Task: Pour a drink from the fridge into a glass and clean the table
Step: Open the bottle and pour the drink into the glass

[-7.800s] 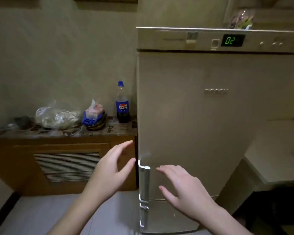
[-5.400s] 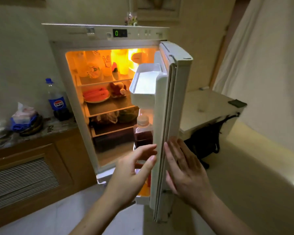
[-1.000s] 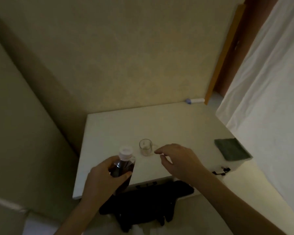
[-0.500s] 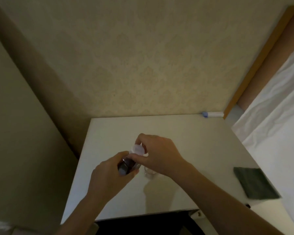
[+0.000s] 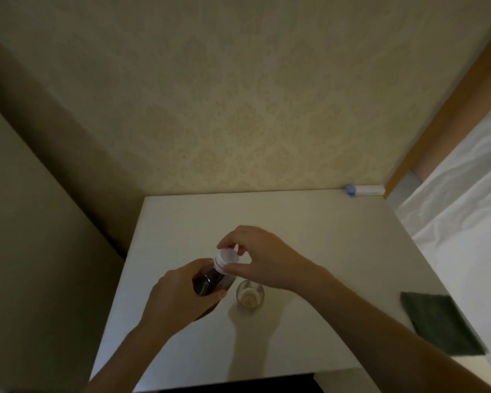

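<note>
Over the white table (image 5: 338, 236) I have both hands working on one bottle (image 5: 210, 280). My left hand (image 5: 179, 296) is wrapped around its dark body, fingers curled tight, holding it tilted with the neck pointing up and away from me. My right hand (image 5: 262, 259) pinches the white cap (image 5: 228, 256) between thumb and fingertips (image 5: 224, 243), narrowly spread around its rim. Just below my right palm, beside the bottle's shoulder, stands the small clear glass (image 5: 250, 294), upright. Well off to the right of my right forearm lies a dark green cloth (image 5: 440, 321), flat near the table's edge.
</note>
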